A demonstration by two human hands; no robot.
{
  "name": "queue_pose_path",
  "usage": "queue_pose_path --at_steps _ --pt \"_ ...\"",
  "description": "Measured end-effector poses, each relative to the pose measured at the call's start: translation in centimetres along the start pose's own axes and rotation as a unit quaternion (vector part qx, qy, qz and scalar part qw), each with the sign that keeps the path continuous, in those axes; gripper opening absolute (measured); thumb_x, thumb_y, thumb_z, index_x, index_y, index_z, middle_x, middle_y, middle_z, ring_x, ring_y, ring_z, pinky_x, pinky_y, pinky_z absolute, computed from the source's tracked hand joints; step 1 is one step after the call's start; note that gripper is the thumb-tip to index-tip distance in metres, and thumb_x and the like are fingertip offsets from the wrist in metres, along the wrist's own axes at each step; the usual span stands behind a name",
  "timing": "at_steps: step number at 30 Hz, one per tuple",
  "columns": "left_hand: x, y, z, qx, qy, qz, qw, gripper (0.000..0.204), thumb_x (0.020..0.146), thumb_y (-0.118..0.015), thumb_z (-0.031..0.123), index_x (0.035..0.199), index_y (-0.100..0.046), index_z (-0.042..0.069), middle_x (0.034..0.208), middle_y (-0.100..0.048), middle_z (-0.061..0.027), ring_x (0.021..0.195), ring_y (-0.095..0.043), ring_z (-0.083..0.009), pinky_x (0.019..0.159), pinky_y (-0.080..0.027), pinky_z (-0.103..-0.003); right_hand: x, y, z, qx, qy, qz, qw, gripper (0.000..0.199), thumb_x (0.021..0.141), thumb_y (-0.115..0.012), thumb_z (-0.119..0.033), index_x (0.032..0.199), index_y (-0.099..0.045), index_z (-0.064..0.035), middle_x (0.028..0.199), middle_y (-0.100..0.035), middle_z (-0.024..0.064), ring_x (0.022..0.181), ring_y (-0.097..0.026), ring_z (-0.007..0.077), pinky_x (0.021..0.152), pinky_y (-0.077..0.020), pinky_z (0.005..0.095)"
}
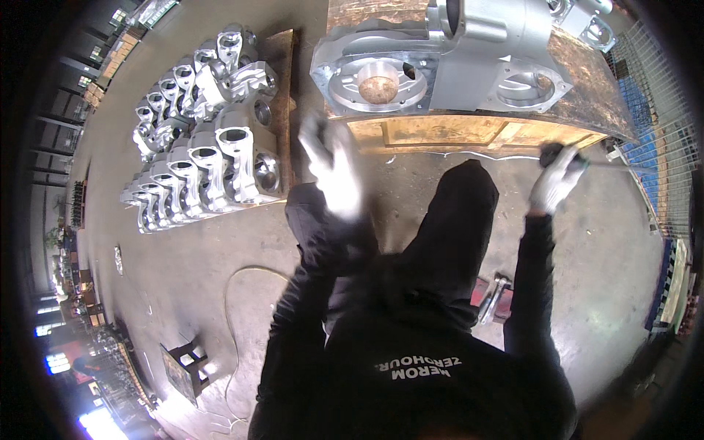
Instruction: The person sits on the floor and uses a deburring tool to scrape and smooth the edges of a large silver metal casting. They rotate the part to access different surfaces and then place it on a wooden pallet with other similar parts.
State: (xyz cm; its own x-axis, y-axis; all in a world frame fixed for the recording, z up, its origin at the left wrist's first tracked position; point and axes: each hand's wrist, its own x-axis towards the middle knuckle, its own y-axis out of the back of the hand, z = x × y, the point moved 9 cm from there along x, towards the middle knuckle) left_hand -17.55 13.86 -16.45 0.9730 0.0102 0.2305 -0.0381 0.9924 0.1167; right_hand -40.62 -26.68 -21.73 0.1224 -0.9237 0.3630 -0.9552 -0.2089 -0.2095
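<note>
My left hand (339,176), in a white glove, is raised between the rows of castings and the workbench. Motion smears its fingers, so what they hold, if anything, does not show. Off the bench's right front corner, my right hand (556,183), also gloved in white, is closed on a dark hand tool (551,152). Its exact kind is unclear; a thin shaft seems to run rightward from it. Ahead of me, a large silver metal housing (378,55) with a round opening lies on the wooden workbench (594,88), with a second silver housing (506,37) next to it.
Several silver castings (202,158) stand in rows on a wooden pallet (282,62) to the left. A hose (229,308) curves across the floor near a small dark stool (183,367). Beside my right leg lies a metal piece (496,297) on something red. Wire mesh (660,110) stands at right.
</note>
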Motion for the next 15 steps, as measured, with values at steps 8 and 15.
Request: queue_pose_path --at_steps 8,15 --pt "-5.5 -10.3 -5.3 -0.084 0.107 -0.253 0.958 0.060 0.110 -0.044 0.053 0.130 -0.059 -0.001 0.120 -0.071 -0.0176 0.114 -0.066 -0.0306 0.102 -0.049 -0.040 -18.0 -8.6 -3.0 -0.065 -0.135 -0.450 0.880 0.038 0.102 -0.065 -0.013 0.137 -0.053 -0.0041 0.100 -0.066 0.0075 0.077 -0.061 0.0098 0.065 -0.0508 0.0256" --pt "-2.0 -12.3 -8.4 -0.169 0.243 -0.160 0.942 0.047 0.110 -0.045 0.044 0.112 -0.066 0.003 0.094 -0.065 -0.0066 0.083 -0.063 -0.0176 0.077 -0.053 -0.033 -19.4 -11.6 -1.6 0.102 -0.407 -0.512 0.749 0.037 0.111 -0.050 -0.029 0.136 -0.053 -0.0017 0.095 -0.069 0.0095 0.069 -0.066 0.0129 0.059 -0.0522 0.0257"
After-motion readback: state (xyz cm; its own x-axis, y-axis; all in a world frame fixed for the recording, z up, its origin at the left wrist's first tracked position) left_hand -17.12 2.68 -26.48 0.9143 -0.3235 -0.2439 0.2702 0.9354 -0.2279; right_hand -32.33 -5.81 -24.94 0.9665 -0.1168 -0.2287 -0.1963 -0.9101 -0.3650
